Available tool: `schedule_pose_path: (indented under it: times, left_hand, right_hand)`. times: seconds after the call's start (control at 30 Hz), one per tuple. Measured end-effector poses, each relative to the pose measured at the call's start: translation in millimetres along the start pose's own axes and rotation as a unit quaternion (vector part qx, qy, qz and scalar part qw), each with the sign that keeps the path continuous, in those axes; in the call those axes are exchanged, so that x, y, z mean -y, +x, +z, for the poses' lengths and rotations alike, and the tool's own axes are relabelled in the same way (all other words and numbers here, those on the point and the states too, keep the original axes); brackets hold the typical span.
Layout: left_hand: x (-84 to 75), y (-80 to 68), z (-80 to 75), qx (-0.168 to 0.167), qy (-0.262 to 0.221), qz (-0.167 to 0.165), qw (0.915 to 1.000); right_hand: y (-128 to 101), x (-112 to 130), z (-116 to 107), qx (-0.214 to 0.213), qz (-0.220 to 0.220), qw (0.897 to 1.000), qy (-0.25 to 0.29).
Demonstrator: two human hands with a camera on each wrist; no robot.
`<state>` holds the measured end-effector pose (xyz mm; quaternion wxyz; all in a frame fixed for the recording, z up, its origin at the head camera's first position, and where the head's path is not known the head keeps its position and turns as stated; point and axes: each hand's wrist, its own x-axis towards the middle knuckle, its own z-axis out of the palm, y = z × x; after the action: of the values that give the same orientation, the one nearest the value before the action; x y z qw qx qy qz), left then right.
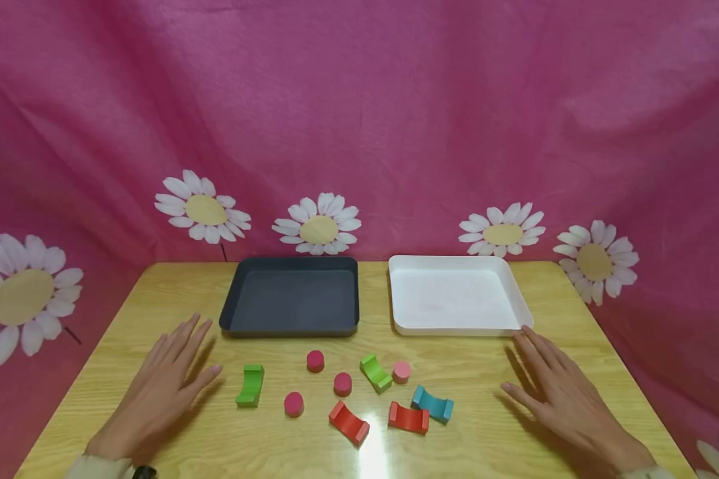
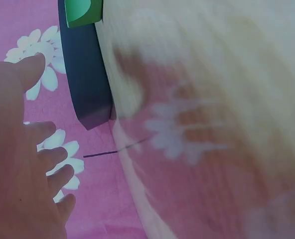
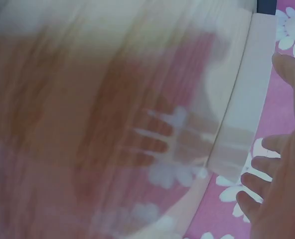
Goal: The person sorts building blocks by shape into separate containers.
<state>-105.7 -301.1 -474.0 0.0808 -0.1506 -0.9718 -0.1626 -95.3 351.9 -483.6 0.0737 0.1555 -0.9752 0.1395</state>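
The two trays seem set at the far side of the table (image 1: 485, 446), against the curtain (image 1: 359, 120), so that the nearer wood is left for the small pieces: the black tray (image 1: 299, 296) stands on the left and the white tray (image 1: 460, 293) on the right, a gap between them, both with nothing inside. The pieces lie scattered in front, probably so that each can be picked up on its own. The left green arch (image 1: 251, 386) lies apart from the rest, nearest the left hand (image 1: 158, 386); the far crimson disc (image 1: 315, 361), middle crimson disc (image 1: 343, 384) and near crimson disc (image 1: 294, 404) are spread to its right. The right green arch (image 1: 375, 372) lies just beside the pink disc (image 1: 401, 372). Nearer the person are the left red arch (image 1: 349, 423) and the right red arch (image 1: 409, 418), with the blue arch (image 1: 433, 404) close behind the latter; whether those two touch is hard to tell. The hands are held wide at either side, which looks meant to keep the middle unobstructed. Both are empty: the left has its fingers extended and its thumb spread toward the left green arch without reaching it; the right hand (image 1: 566, 396) mirrors it, thumb well away from the fingers, its fingertips by the near corner of the white tray. Contact there cannot be made out. The shadows below suggest both hands are raised off the wood.
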Motion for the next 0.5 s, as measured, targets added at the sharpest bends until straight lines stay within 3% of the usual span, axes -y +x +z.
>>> schedule_pose_path:
  times: [0.33, 0.5]
  left_hand:
    - [1.5, 20.4, -0.7, 0.001, -0.016, 0.005, 0.9999]
    - [1.6, 34.3, -2.3, 0.011, -0.024, 0.005, 0.9996]
  right_hand:
    - [16, 30, -5, 0.017, -0.014, 0.999, 0.037]
    - [21, 40, -7, 0.016, -0.043, 0.998, 0.052]
